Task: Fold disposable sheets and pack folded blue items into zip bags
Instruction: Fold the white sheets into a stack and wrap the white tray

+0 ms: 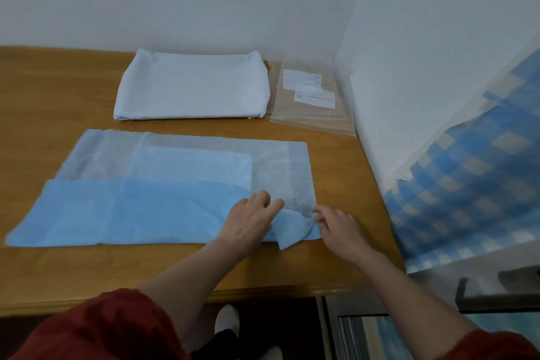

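Your left hand lies on the blue sheet with its fingers bent over the near right end; whether they grip the material or only press it cannot be told. Your right hand pinches the sheet's rumpled corner, which sits between your two sets of fingertips. The sheet is spread on the table, reaching well left of your fingers, with its near long edge already turned over the pale inner face. Judgement: the first lengthwise fold is in, and the crosswise folds remain. Beyond your fingertips a stack of pale folded sheets waits, and just right of it lie the zip bags, flat and apparently unfilled. Packing appears not yet begun.
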